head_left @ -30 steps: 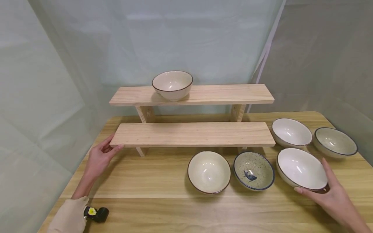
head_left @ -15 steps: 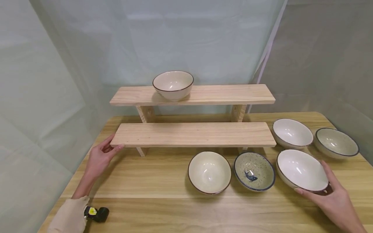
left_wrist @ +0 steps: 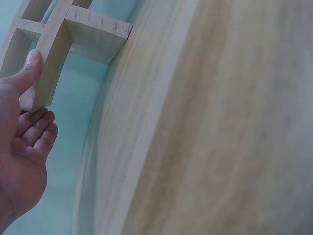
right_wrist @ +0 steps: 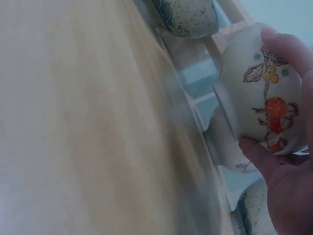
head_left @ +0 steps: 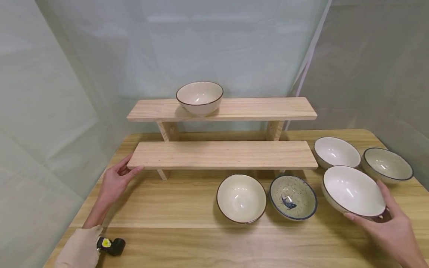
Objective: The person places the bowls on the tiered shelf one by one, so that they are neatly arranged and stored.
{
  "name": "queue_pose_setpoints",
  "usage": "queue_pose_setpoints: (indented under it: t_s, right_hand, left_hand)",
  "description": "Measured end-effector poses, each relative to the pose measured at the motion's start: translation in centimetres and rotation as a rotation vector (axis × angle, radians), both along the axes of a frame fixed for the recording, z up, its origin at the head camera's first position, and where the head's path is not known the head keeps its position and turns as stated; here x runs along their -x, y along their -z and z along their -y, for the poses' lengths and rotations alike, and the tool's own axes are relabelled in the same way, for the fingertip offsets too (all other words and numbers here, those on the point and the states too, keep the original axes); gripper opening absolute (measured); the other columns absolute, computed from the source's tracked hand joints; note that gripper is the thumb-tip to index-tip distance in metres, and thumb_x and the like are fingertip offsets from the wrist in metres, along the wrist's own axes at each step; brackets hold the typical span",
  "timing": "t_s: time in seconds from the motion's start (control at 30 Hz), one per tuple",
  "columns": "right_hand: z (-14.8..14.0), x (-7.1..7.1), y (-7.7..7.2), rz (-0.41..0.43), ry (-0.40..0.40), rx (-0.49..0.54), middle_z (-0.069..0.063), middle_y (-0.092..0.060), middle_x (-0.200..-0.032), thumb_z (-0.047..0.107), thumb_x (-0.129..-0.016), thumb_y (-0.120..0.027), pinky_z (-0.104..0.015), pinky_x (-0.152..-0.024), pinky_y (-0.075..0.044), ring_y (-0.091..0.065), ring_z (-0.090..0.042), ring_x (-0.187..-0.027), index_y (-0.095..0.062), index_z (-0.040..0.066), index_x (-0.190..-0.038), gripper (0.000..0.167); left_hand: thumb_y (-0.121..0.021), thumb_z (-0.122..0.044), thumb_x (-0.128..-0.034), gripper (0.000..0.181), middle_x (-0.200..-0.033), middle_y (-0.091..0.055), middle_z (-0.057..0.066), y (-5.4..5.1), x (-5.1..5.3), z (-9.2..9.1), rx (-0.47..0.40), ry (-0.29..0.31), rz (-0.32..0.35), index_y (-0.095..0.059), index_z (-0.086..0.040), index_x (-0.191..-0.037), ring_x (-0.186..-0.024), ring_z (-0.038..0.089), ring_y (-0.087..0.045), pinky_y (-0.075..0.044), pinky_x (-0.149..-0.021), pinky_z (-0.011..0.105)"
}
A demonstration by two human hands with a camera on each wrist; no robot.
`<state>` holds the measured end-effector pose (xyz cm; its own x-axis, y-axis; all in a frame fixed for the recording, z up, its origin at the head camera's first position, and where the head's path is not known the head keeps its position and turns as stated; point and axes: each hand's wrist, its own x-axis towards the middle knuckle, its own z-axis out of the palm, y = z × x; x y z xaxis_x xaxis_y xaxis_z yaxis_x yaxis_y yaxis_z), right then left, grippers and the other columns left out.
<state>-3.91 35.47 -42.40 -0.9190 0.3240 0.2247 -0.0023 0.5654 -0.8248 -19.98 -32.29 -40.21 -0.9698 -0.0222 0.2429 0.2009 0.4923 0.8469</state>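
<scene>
In the head view my left hand (head_left: 112, 184) grips the left end of the lower shelf board (head_left: 221, 154), thumb at its front edge. The left wrist view has the thumb of my left hand (left_wrist: 22, 147) on the board (left_wrist: 51, 63), fingers curled beneath its end. At the right, my right hand (head_left: 390, 223) holds a white bowl (head_left: 353, 190) by its side, tilted a little. In the right wrist view the held bowl (right_wrist: 259, 88) shows painted orange fruit and leaves, and my right hand (right_wrist: 291, 186) has fingers and thumb around it, raised off the table.
On the upper board (head_left: 261, 108) stands a white bowl (head_left: 199, 97). A cream bowl (head_left: 241, 199) and a speckled bowl with a blue fish (head_left: 292, 197) sit before the rack. Behind the held bowl are another white bowl (head_left: 336, 152) and a grey-green bowl (head_left: 387, 163).
My right hand has lifted the white bowl and moved it slightly up and to the right. My left hand stays at the board's end.
</scene>
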Motion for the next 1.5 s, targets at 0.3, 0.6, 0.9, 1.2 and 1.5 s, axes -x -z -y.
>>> queue_pose_setpoints:
  t_s: [0.3,0.6,0.9,1.2,1.5]
  right_hand:
    - [1.2,1.4,-1.9,-0.105,-0.110,0.094,0.010,-0.046,-0.134,-0.017,-0.081,-0.079,-0.005,-0.081,-0.047,-0.054,0.012,-0.105,-0.021,0.021,-0.167,0.111]
    - [3.7,4.3,-4.2,-0.237,-0.250,0.199,-0.008,-0.036,-0.153,-0.027,-0.074,-0.077,-0.008,-0.086,-0.048,-0.054,0.000,-0.114,-0.025,0.017,-0.166,0.114]
    - [6.8,7.2,-7.4,-0.270,-0.297,0.131,-0.018,-0.029,-0.159,-0.026,-0.070,-0.081,-0.011,-0.085,-0.050,-0.052,-0.006,-0.113,-0.029,0.009,-0.164,0.113]
    - [10.0,9.5,-10.0,-0.205,-0.358,0.079,-0.025,-0.031,-0.157,-0.013,-0.076,-0.086,-0.012,-0.084,-0.051,-0.054,-0.007,-0.109,-0.024,0.013,-0.166,0.113]
    - [12.6,11.8,-11.6,-0.246,-0.383,0.098,-0.025,-0.038,-0.153,-0.005,-0.080,-0.086,-0.012,-0.086,-0.050,-0.056,-0.021,-0.113,-0.022,0.012,-0.166,0.109]
  left_hand:
    - [-0.070,-0.022,-0.1020,0.072,-0.146,-0.047,0.036,0.0,0.2,0.0,0.004,0.001,0.007,-0.034,0.006,-0.158,-0.102,-0.015,-0.053,-0.049,-0.077,0.008]
    - [-0.070,-0.022,-0.1021,0.072,-0.146,-0.047,0.036,0.0,0.0,-0.1,0.001,0.003,0.002,-0.034,0.008,-0.157,-0.102,-0.016,-0.052,-0.049,-0.078,0.008]
    - [-0.070,-0.023,-0.1021,0.073,-0.145,-0.048,0.037,-0.1,-0.1,-0.2,0.013,-0.003,-0.001,-0.034,0.008,-0.157,-0.102,-0.016,-0.052,-0.049,-0.078,0.007]
    - [-0.070,-0.022,-0.1022,0.072,-0.145,-0.047,0.038,0.1,0.1,-0.1,0.022,0.006,-0.008,-0.034,0.007,-0.157,-0.101,-0.016,-0.052,-0.049,-0.077,0.007]
    - [-0.070,-0.023,-0.1019,0.072,-0.146,-0.047,0.037,0.1,0.1,-0.1,0.022,0.001,-0.005,-0.035,0.007,-0.157,-0.103,-0.015,-0.052,-0.049,-0.077,0.007]
